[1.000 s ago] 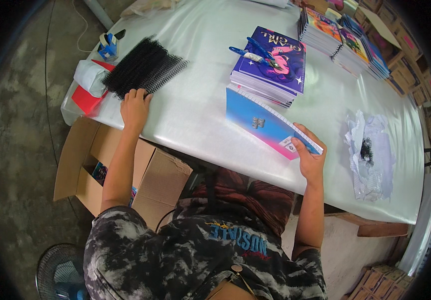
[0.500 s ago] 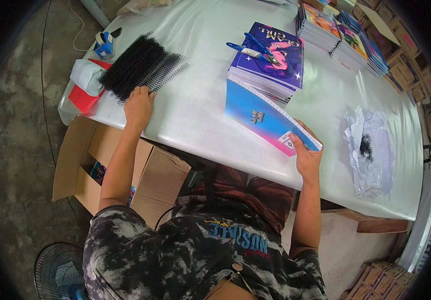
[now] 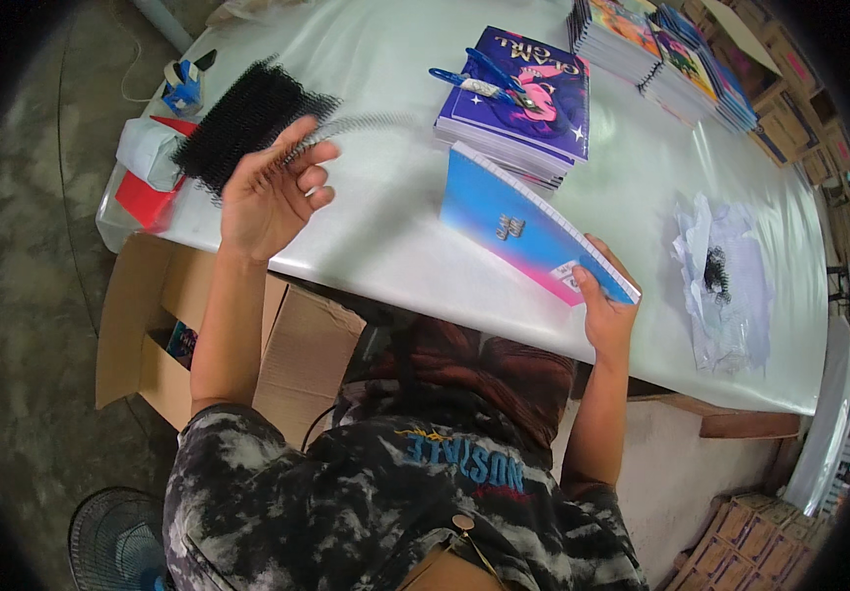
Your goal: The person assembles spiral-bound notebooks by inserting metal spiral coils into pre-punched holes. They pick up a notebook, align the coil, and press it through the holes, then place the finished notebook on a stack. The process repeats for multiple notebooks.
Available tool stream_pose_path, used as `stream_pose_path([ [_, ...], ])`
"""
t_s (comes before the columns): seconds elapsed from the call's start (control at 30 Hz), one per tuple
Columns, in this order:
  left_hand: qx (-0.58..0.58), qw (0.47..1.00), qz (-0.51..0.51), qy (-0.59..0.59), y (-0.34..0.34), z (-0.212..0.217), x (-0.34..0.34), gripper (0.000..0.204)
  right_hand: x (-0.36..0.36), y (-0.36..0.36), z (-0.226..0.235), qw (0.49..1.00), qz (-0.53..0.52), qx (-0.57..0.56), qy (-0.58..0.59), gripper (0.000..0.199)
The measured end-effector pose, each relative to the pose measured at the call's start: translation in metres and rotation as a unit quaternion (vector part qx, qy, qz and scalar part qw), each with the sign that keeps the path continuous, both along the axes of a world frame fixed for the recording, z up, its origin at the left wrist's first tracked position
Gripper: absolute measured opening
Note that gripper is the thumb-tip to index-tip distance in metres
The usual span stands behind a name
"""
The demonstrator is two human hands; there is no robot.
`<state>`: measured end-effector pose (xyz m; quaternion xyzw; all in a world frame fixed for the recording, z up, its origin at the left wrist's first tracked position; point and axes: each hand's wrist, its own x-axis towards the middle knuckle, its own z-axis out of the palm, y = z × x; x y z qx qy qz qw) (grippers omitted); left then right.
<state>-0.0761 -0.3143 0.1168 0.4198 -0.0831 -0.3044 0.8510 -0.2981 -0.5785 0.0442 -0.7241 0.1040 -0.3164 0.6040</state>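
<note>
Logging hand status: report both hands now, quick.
Left hand: holding a black spiral binding coil.
Right hand: closed on a blue-and-pink notebook by its corner.

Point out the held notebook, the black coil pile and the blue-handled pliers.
Held notebook [image 3: 523,231], head view, cover's middle.
Black coil pile [image 3: 242,120], head view, middle coils.
Blue-handled pliers [image 3: 478,86], head view, white-wrapped handle.

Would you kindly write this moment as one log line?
left grip: black spiral coil | right grip: blue-and-pink notebook | black coil pile: on table
</note>
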Motion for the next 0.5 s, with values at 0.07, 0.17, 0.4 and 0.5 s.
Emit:
stream_pose_path([
  [0.07, 0.101, 0.992, 0.024, -0.075, -0.014, 0.019, -0.016, 0.022, 0.001, -0.002, 0.002, 1.0, -0.012, 0.005, 0.012, 0.029],
  [0.17, 0.415, 0.793, 0.042, -0.444, -0.018, 0.001, -0.003, 0.021, -0.001, -0.009, 0.003, 1.0, -0.013, 0.025, 0.007, 0.029],
  [0.4, 0.314, 0.783, -0.104, -0.527, -0.071, -0.012, -0.014, 0.025, -0.006, -0.015, 0.005, 0.998, 0.002, 0.064, 0.008, 0.028],
  [0.5, 0.307, 0.805, -0.146, -0.487, -0.083, -0.015, -0.006, 0.029, -0.005, -0.014, 0.003, 0.997, -0.007, 0.082, -0.011, 0.028],
])
